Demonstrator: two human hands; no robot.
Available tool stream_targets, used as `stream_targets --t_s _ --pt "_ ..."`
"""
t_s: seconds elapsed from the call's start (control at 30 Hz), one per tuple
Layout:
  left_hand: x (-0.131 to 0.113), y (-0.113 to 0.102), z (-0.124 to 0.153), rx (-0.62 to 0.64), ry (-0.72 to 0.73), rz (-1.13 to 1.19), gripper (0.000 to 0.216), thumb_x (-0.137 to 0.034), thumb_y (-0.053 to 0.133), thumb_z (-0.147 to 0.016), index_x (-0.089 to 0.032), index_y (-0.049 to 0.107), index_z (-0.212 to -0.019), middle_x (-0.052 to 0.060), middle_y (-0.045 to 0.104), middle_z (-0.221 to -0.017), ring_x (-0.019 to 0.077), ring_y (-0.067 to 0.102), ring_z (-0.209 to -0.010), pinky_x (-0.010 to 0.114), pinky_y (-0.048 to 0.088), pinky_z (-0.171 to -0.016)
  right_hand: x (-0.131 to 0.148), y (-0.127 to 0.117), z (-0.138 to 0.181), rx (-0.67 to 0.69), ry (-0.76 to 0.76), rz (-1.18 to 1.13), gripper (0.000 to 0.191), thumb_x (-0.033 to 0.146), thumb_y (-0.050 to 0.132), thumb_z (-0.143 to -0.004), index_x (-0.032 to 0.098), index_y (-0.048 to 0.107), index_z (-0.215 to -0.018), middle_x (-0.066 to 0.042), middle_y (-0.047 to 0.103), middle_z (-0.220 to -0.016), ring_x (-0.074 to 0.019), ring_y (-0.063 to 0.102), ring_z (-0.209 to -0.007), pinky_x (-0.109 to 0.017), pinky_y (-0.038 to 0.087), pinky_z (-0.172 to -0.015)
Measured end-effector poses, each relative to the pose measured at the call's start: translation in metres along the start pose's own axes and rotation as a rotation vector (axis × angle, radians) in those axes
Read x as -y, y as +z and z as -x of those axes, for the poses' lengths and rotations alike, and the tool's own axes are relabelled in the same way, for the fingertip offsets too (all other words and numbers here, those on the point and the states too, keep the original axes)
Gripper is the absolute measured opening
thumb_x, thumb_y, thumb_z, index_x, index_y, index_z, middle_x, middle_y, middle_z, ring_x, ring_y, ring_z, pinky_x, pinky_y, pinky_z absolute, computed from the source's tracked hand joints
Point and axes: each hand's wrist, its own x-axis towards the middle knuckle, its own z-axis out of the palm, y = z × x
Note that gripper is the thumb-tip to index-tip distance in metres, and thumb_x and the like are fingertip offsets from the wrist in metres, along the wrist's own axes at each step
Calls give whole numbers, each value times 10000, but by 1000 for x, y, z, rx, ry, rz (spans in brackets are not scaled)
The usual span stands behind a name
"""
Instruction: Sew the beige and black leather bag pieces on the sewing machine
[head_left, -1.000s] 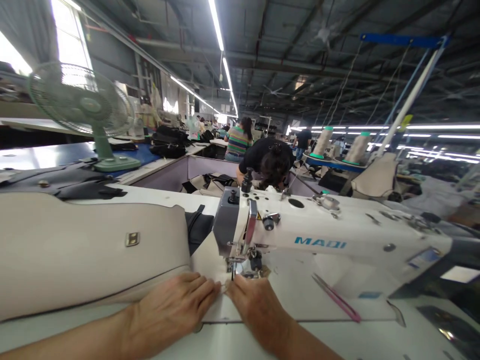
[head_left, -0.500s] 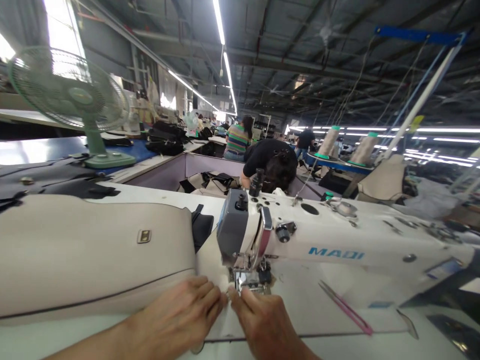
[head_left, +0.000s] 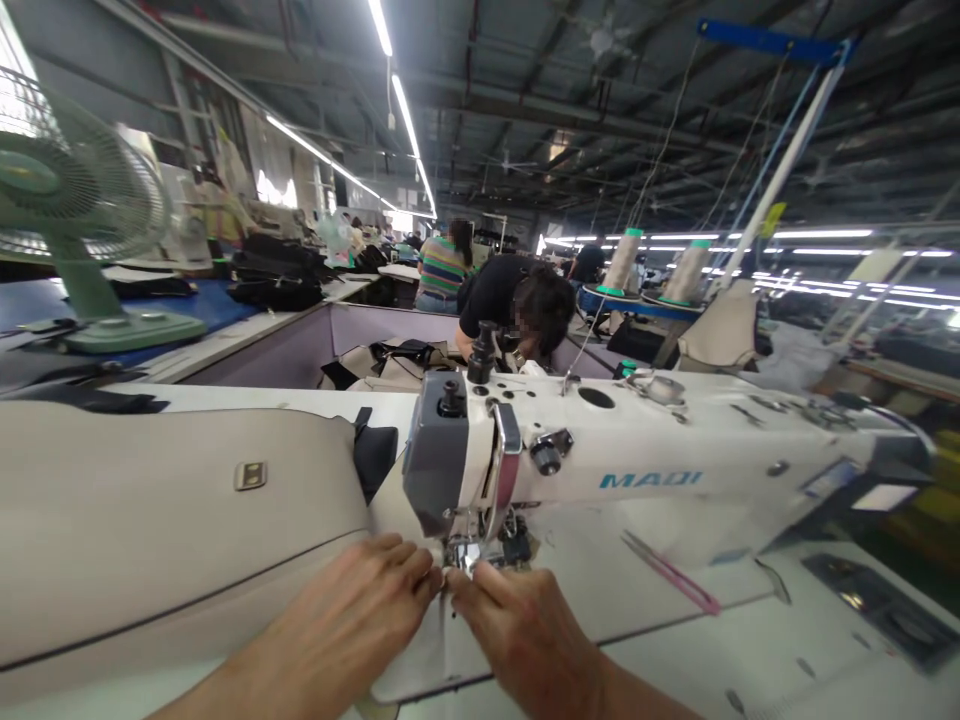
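Observation:
A white MAQI sewing machine (head_left: 645,460) stands on the table, its needle and presser foot (head_left: 466,552) just beyond my fingers. My left hand (head_left: 352,610) lies on a beige fabric piece (head_left: 450,650), fingers together, pressing it down at the foot. My right hand (head_left: 517,625) meets it from the right, fingertips pinched on the same fabric edge right at the needle. A large beige bag panel (head_left: 150,520) with a small metal plate (head_left: 250,475) lies to the left.
Pink tweezers (head_left: 671,575) lie on the machine bed at right. A green fan (head_left: 82,240) stands far left. Thread cones (head_left: 622,262) stand behind the machine. A person in black (head_left: 517,300) bends over the facing station; others work further back.
The view has swung slightly right and closer. Both hands stay at the presser foot, fingertips drawn closer together on the fabric edge.

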Motion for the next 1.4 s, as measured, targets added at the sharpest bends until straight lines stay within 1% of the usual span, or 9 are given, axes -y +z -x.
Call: stream_targets --t_s 0.13,0.3,0.47,0.67,0.9,1.0,1.1,1.33,1.4 --pt "-2 -13 -3 27 -8 -17 285 -26 554 -859 -182 673 -1065 71 683 -1017 261 644 -916 387 528 -792 1 3 -1 3 17 12 306 186 268 -1070 184 518 -892 12 549 -778 -145 515 -597 -323 271 -497" --pt "-7 -26 -4 3 -27 -46 294 -26 589 -838 -158 686 -1082 103 698 -1045 276 659 -947 418 546 -825 1 2 -1 37 37 39 185 173 374 -1047 191 536 -960 17 567 -806 -149 526 -620 -323 261 -497" --pt "-6 -17 -6 2 -17 -93 321 -36 615 -820 -153 680 -1112 110 694 -1053 266 659 -946 388 546 -834 -1 2 2 33 41 0 209 173 382 -1042 197 558 -931 18 563 -784 -143 531 -627 -315 303 -509" --pt "-4 -4 -6 -9 13 -95 328 -21 575 -836 -146 650 -1130 119 672 -1071 277 641 -959 421 538 -827 -2 7 8 27 81 -46 228 206 394 -1047 206 592 -934 18 566 -781 -135 548 -661 -300 344 -558" --pt "-2 12 -1 -102 11 -119 295 -44 508 -879 -152 617 -1130 112 642 -1085 268 605 -969 427 495 -853 0 3 8 -91 57 -66 238 210 416 -1045 199 625 -932 14 576 -746 -133 541 -626 -301 327 -536" --pt "-3 10 -3 -112 27 -132 234 -63 532 -867 -145 624 -1067 90 640 -1010 262 602 -900 400 497 -772 2 0 5 -167 56 -76 274 234 408 -1052 192 640 -913 13 580 -717 -131 540 -596 -300 321 -520" --pt "-5 4 -4 -138 38 -157 188 -68 568 -850 -137 622 -1016 63 625 -918 239 592 -819 368 470 -708 2 -1 4 -221 60 -98 279 262 410 -1055 192 661 -955 7 603 -716 -135 560 -592 -297 341 -520" --pt "-7 3 -4 -209 52 -178 127 -92 590 -864 -116 608 -988 55 602 -873 227 568 -788 355 418 -681 -1 0 3 -330 58 -102 223 286 469 -1037 196 668 -996 -12 667 -787 -137 625 -658 -266 418 -575" --pt "-6 5 -5 -245 57 -174 108 -97 593 -869 -106 605 -976 65 601 -860 229 559 -780 354 404 -673 -2 1 3 -330 61 -141 205 266 479 -1031 197 663 -972 -12 672 -792 -139 634 -667 -256 433 -576"
